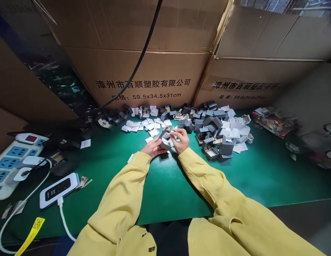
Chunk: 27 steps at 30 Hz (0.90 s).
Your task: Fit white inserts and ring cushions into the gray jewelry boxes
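Note:
Over the middle of the table, my left hand (pixel 154 147) grips a small grey hinged box (pixel 165 139), its lid raised. The fingers of my right hand (pixel 180 140) are pinched at the right side of the same box; whether they hold something small there I cannot make out. Just beyond my hands lie scattered white cards (pixel 153 132). Right of my right hand is a heap of grey boxes (pixel 208 124), several standing open, with a pile of white papers (pixel 236 129) against it.
Large cardboard cartons (pixel 144 71) wall off the back of the green table (pixel 114 185). A black cable (pixel 138 64) hangs down in front of them. On the left are a power strip (pixel 10 160) and a white device (pixel 59 190) with a cord. A red plastic bag (pixel 273 122) lies far right.

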Each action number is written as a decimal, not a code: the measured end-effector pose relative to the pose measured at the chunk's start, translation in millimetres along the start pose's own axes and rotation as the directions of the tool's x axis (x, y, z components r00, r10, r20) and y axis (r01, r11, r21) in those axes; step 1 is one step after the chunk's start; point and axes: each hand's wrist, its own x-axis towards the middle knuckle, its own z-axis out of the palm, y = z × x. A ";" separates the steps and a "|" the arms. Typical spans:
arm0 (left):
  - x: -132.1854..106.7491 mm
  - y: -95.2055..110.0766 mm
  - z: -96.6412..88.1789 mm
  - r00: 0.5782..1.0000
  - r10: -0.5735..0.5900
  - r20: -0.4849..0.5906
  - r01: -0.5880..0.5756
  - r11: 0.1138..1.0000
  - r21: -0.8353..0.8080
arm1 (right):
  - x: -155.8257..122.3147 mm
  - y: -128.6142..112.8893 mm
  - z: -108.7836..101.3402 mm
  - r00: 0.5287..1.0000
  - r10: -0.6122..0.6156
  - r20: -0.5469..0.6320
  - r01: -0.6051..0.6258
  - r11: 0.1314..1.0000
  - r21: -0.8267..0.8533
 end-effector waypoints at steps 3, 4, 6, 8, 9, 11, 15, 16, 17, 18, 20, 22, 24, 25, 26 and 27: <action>-2.4 1.6 -1.8 0.996 -0.033 0.083 0.030 0.999 0.042 | -2.6 3.1 3.6 0.974 0.223 0.025 -0.225 0.969 0.106; -3.5 2.3 -2.7 0.994 -0.047 0.098 0.041 0.997 0.062 | -3.1 3.8 4.8 0.956 0.287 0.056 -0.292 0.948 0.129; -5.2 3.5 -4.4 0.993 -0.064 0.103 0.054 0.994 0.097 | -3.5 4.0 6.5 0.929 0.352 0.118 -0.365 0.922 0.125; -5.5 4.0 -5.7 0.995 -0.056 0.084 0.048 0.995 0.090 | -3.0 2.6 7.2 0.933 0.336 0.131 -0.347 0.935 0.075; -5.2 3.9 -6.3 0.996 -0.047 0.072 0.042 0.997 0.071 | -2.6 1.6 7.2 0.944 0.305 0.128 -0.313 0.948 0.048; -4.1 3.6 -8.1 0.999 -0.031 0.045 0.030 0.999 0.026 | -2.1 -0.8 6.5 0.969 0.219 0.111 -0.221 0.975 0.010; -3.8 3.9 -13.5 0.998 -0.024 0.049 0.025 0.999 -0.024 | -4.9 -4.9 3.7 0.998 -0.031 0.057 0.031 1.000 -0.006; -4.3 4.3 -14.5 0.998 -0.029 0.055 0.031 0.999 -0.031 | -6.2 -5.7 3.1 0.995 -0.081 0.062 0.082 0.997 -0.008; -4.8 4.7 -15.2 0.998 -0.033 0.053 0.035 0.999 -0.039 | -7.3 -6.4 2.7 0.990 -0.116 0.077 0.117 0.993 -0.011; -5.3 5.2 -15.4 0.999 -0.033 0.041 0.035 0.998 -0.051 | -8.3 -7.1 2.3 0.987 -0.132 0.090 0.134 0.991 -0.016; -5.9 6.2 -14.9 1.000 -0.019 0.006 0.019 0.997 -0.080 | -9.6 -8.3 1.2 0.982 -0.151 0.112 0.155 0.987 -0.033; -5.7 7.0 -13.8 1.000 0.007 -0.028 -0.010 0.994 -0.107 | -10.1 -9.7 -0.3 0.960 -0.212 0.182 0.222 0.974 -0.035; -4.8 7.3 -12.9 0.998 0.029 -0.050 -0.035 0.992 -0.120 | -10.4 -11.5 -1.9 0.910 -0.298 0.288 0.318 0.948 -0.024; -4.3 7.2 -12.7 0.998 0.038 -0.056 -0.044 0.991 -0.123 | -10.5 -12.5 -2.5 0.880 -0.332 0.341 0.362 0.932 -0.025; -3.7 7.0 -12.6 0.997 0.046 -0.060 -0.054 0.991 -0.126 | -10.6 -13.4 -2.8 0.852 -0.353 0.386 0.396 0.917 -0.037; -3.1 6.6 -12.4 0.997 0.055 -0.062 -0.063 0.990 -0.128 | -10.6 -14.2 -2.9 0.830 -0.361 0.425 0.424 0.904 -0.060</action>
